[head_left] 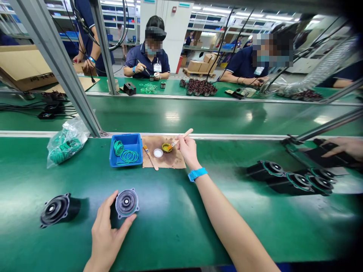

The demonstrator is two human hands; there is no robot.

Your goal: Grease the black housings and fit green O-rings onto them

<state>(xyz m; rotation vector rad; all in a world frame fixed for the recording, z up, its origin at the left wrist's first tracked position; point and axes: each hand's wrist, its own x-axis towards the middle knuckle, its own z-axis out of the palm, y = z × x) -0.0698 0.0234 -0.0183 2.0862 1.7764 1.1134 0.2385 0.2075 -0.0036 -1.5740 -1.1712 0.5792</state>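
My left hand (pixel 109 223) is closed around a round black motor housing (pixel 126 203) that stands on the green bench, its lugged face up. A small brush (pixel 185 134) with a pale wooden handle is in my right hand (pixel 187 149). Its bristles are at a small pot of yellowish grease (pixel 167 147). The pot and a white lid (pixel 158 153) sit on a stained sheet of brown cardboard (pixel 178 162). Across the cardboard's left edge lies a second brush (pixel 151 158). Green rubber rings (pixel 129 156) lie in a blue bin (pixel 126 165) beside it.
Another motor housing (pixel 56 209) stands at the left. Several more housings (pixel 297 181) are grouped at the right, near another person's hand (pixel 343 147). A plastic bag of green rings (pixel 66 143) rests by a metal post (pixel 62 64). Co-workers sit across the bench.
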